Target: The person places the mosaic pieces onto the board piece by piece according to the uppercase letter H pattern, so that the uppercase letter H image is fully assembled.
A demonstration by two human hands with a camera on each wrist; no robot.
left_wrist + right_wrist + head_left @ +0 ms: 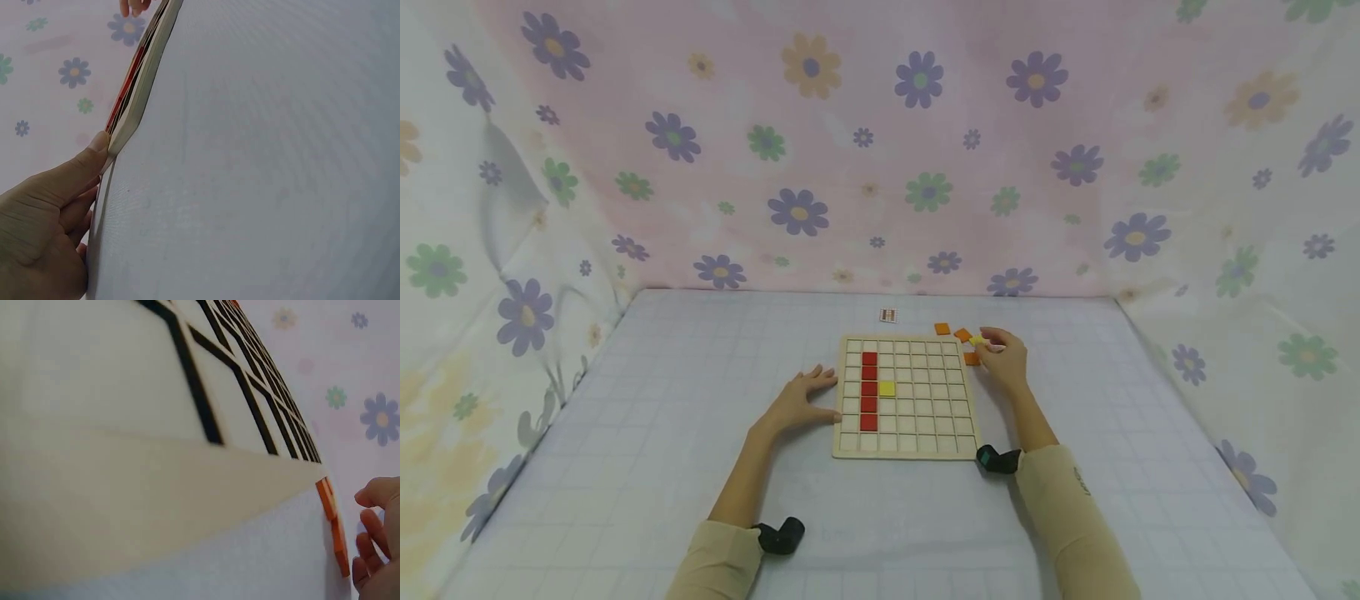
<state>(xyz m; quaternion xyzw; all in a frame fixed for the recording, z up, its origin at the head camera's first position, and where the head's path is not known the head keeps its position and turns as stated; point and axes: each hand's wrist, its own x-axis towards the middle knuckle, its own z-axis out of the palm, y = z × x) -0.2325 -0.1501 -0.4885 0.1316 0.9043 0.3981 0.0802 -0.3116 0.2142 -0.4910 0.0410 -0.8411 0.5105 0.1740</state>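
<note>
The left hand, fingers spread, touched the board to its right. The right hand bent toward a yellow tile; I couldn't tell whether it pinched it.

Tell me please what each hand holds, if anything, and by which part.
The left hand touches the left edge of the board, without a clear grip. A yellow tile is at the right hand; whether it is pinched, I cannot tell.

- Left sleeve: beige, loose, ending on the forearm.
- Right sleeve: same beige; small dark marking near cuff, illegible.
- Left wrist unit: black, stubby, rounded end.
- Right wrist unit: black, faint greenish patch at end.
- Left hand, right hand: bare.
</note>
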